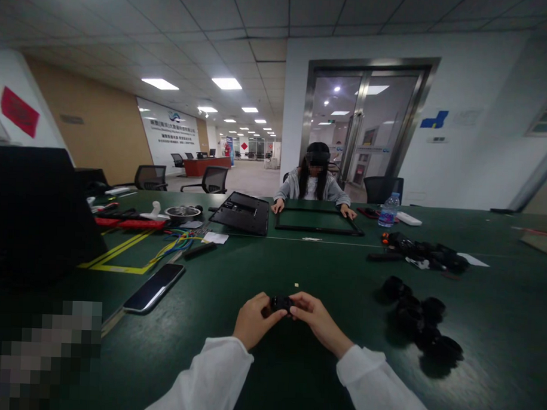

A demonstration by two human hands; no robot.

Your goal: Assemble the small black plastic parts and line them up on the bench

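Between my two hands is a small black part point(281, 303), held just above the green table point(294, 373); its exact kind is too small to make out. My left hand point(257, 319) grips its left end, thumb along the near side and fingers behind. My right hand point(317, 319) pinches its right end between thumb and fingers. A tiny pale chip point(296, 285) lies on the table just beyond my hands. Off to the right sits a group of black round cup-like parts point(413, 317), several of them close together.
A phone point(154, 288) lies left, near coloured wires point(176, 244) and a black panel point(241, 213). Across the table a person point(317, 176) holds a black rectangular frame point(317, 230). A water bottle point(389, 210) and dark parts point(427, 251) are at the right.
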